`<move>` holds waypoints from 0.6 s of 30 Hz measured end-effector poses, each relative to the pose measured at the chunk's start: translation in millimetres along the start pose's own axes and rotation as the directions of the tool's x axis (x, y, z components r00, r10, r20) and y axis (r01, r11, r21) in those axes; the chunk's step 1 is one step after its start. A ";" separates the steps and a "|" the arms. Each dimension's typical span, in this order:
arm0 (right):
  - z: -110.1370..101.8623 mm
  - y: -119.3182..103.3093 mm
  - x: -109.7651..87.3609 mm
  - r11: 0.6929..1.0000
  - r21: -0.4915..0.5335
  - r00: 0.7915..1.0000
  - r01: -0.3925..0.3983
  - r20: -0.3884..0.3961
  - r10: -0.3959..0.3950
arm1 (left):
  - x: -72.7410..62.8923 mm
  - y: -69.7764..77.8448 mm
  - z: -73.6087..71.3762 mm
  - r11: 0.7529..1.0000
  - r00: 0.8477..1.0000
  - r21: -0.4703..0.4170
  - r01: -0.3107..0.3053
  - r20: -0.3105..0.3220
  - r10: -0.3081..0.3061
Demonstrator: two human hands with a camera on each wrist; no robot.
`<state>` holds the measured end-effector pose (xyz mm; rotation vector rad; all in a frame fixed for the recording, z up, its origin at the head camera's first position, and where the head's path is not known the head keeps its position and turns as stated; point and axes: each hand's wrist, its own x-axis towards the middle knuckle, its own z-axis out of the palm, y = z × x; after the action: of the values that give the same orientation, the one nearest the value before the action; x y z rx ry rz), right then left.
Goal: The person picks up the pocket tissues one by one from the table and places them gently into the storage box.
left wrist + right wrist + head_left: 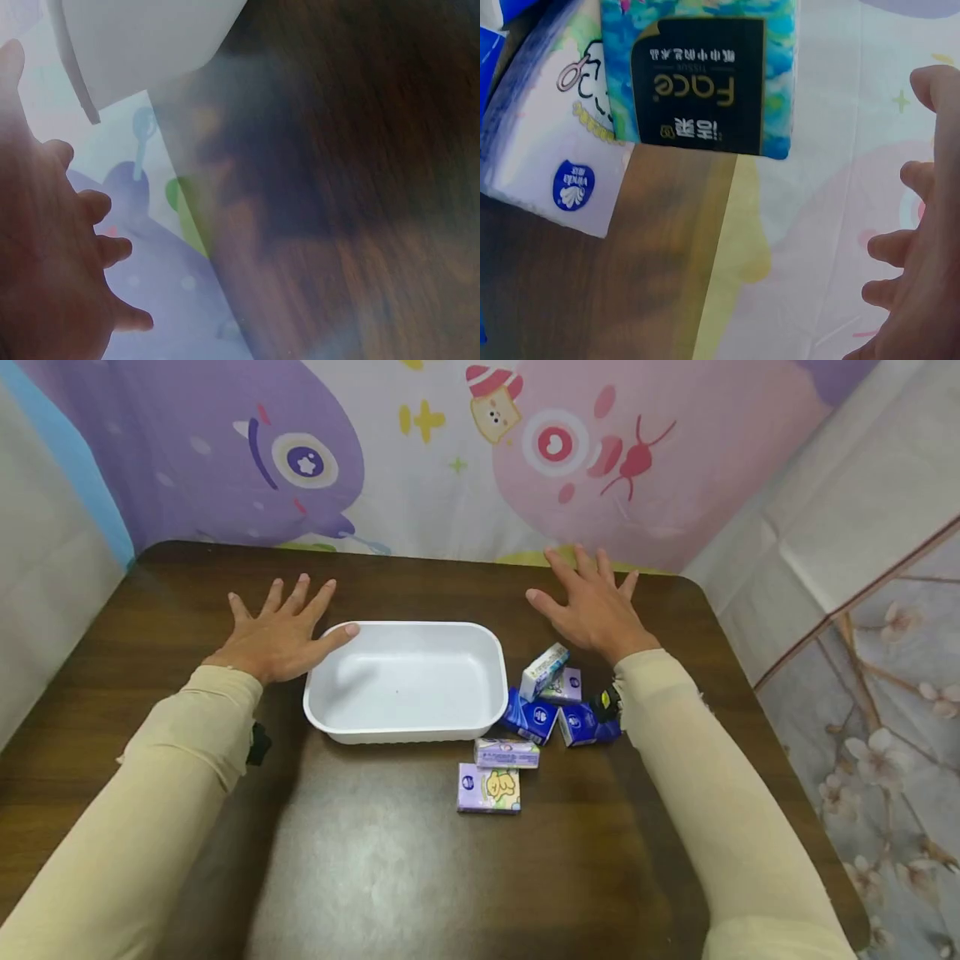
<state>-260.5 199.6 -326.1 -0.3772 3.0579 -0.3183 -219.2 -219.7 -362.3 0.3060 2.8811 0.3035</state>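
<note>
My left hand [273, 635] spreads its fingers at the left of a white plastic basin [405, 727], the thumb over or against its rim; whether it touches I cannot tell. In the left wrist view the hand [45, 247] holds nothing, and a basin corner [142, 45] shows above it. My right hand [596, 610] is spread near the table's far edge and grips nothing. Just below it lies a heap of tissue packs: a teal "Face" tissue pack [705, 75], a white-purple Vinda pack [577, 161] and blue packs [532, 717]. Two purple packs, one upper [507, 753] and one lower [489, 789], lie in front.
The brown wooden table [375, 860] has rounded corners. A cartoon-printed cloth [427, 485] hangs along its far edge, and a flower-patterned curtain [885, 760] on the right. Dark wrist devices [258, 743] sit at both sleeves. The basin has nothing in it.
</note>
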 end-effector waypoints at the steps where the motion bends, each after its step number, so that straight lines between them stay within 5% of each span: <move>1: 1.1 -0.2 -0.3 1.000 0.002 1.000 0.000 0.000 0.000 | -0.5 -0.4 0.3 1.000 1.000 -0.004 0.002 0.004 -0.002; 18: 11.9 -4.6 -10.6 0.998 -0.026 0.997 0.050 -0.049 -0.052 | -9.5 -7.7 5.3 0.999 0.998 -0.026 0.026 -0.063 -0.027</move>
<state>-248.3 195.5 -336.5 -0.4563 3.1077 -0.2963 -210.3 -228.3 -367.2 0.2583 2.9386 0.3501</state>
